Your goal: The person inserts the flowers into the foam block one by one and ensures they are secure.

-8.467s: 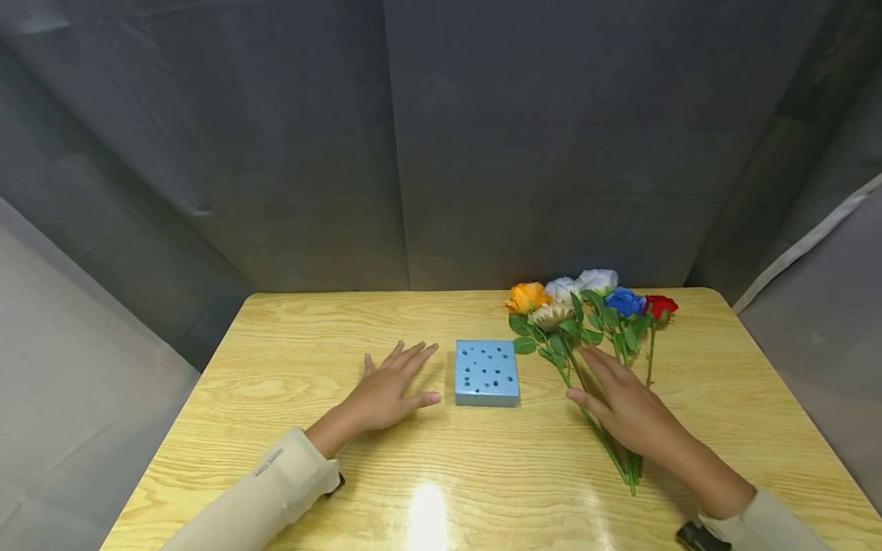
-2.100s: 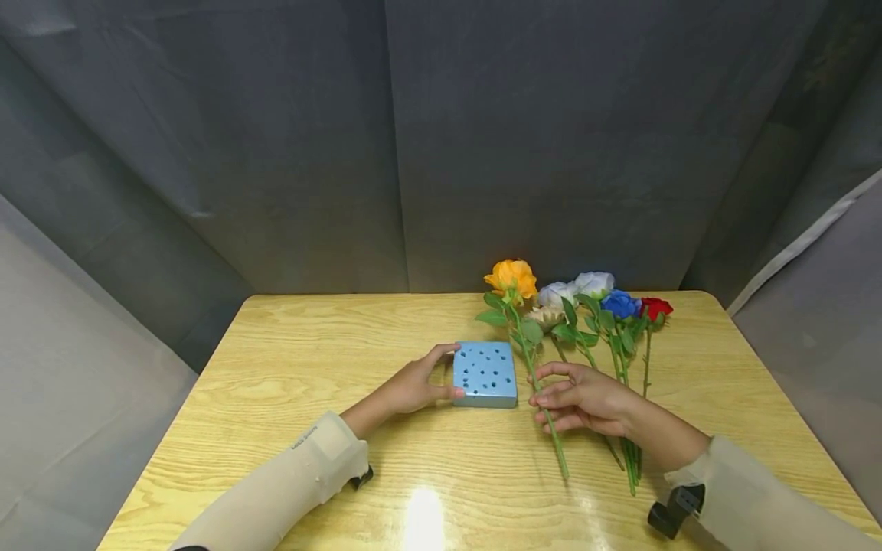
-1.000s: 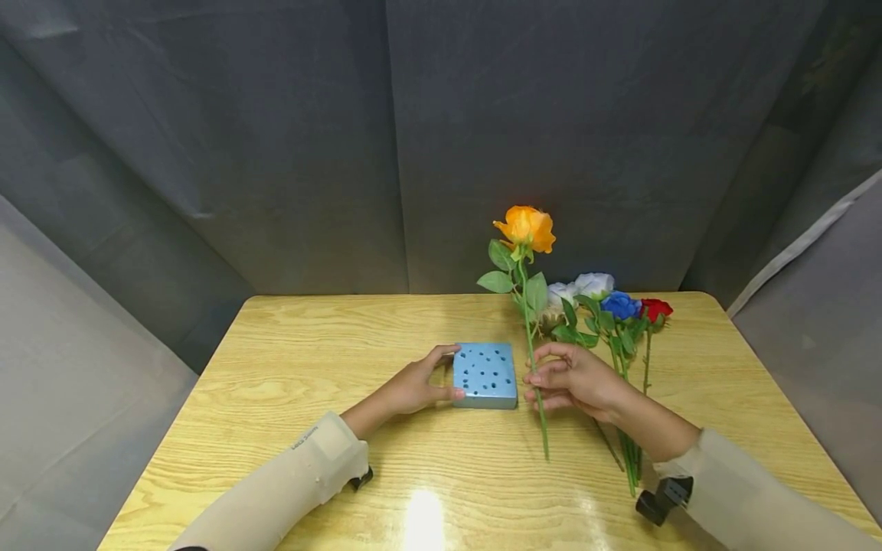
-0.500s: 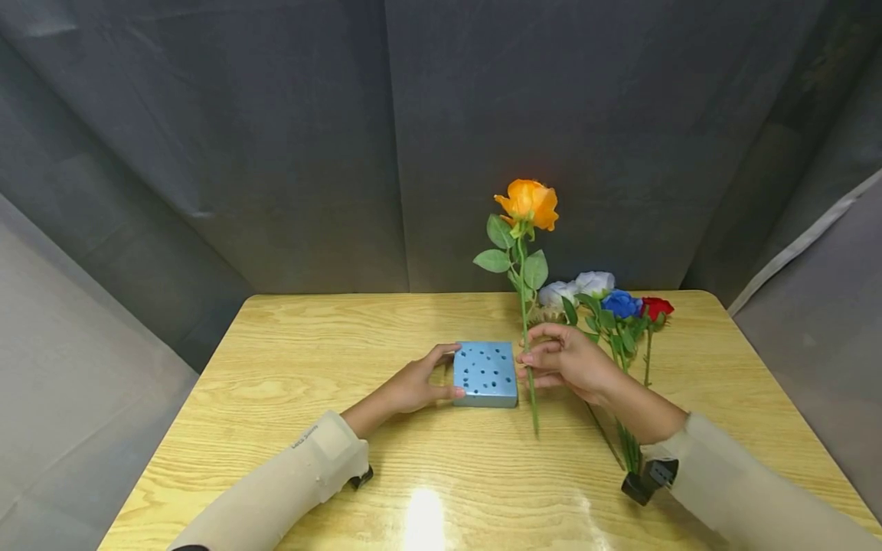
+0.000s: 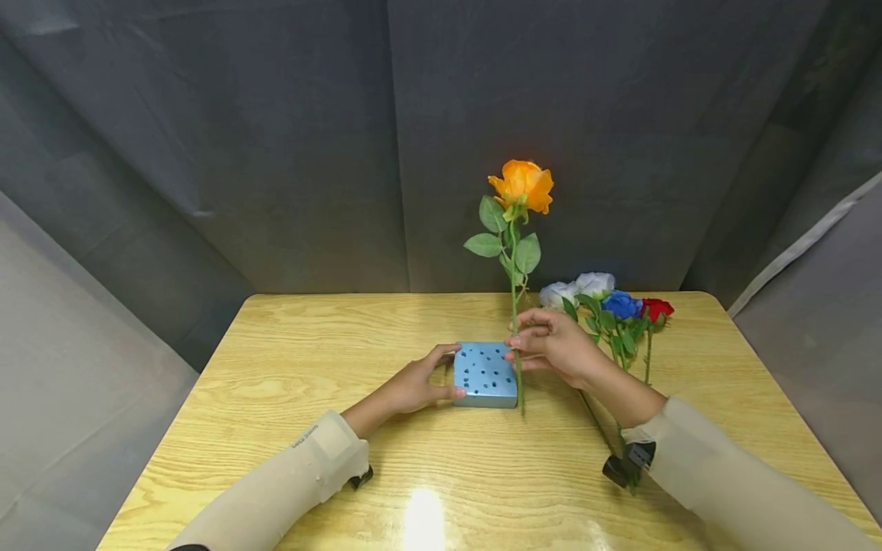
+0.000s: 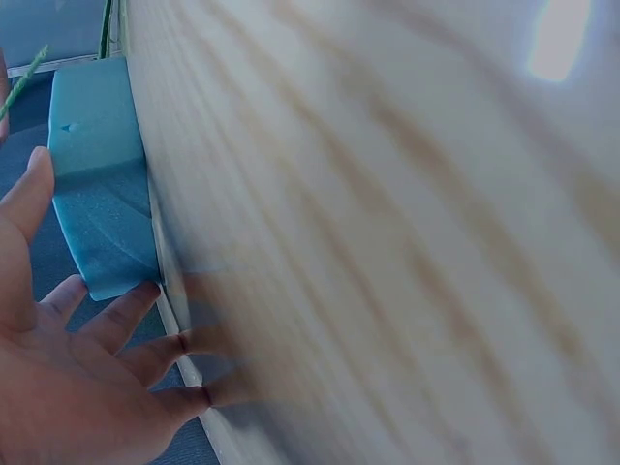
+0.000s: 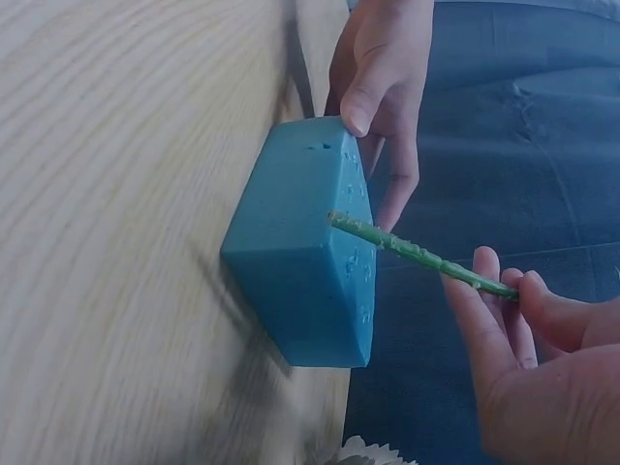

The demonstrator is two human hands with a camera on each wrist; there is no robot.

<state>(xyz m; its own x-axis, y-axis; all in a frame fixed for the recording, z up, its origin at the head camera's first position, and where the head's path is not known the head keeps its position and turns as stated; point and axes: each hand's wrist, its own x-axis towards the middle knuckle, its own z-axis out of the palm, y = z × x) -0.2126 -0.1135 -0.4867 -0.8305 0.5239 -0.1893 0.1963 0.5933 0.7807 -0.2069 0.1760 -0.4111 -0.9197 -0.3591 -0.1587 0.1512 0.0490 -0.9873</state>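
Observation:
A light blue foam block (image 5: 485,375) dotted with small holes lies flat on the table. My left hand (image 5: 413,385) holds its left side, thumb at the near corner and fingers at the far one. Between thumb and fingertips, my right hand (image 5: 561,348) pinches the green stem of an artificial orange rose (image 5: 522,186), which stands nearly upright. The stem's lower end (image 7: 363,230) is in the air by the block (image 7: 291,203) in the right wrist view; whether it touches cannot be told. In the left wrist view, my fingertips touch the end of the block (image 6: 102,184).
To the right lie white flowers (image 5: 594,285), a blue rose (image 5: 622,304) and a red rose (image 5: 657,309), their stems partly behind my right forearm. A pale beige flower (image 7: 373,451) peeks into the right wrist view. Behind the wooden table (image 5: 331,329) hangs a dark grey curtain (image 5: 276,153).
My left hand went from open above the table to holding the block. My right hand took the orange rose from the pile, raised it upright and moved it left to the block's right edge.

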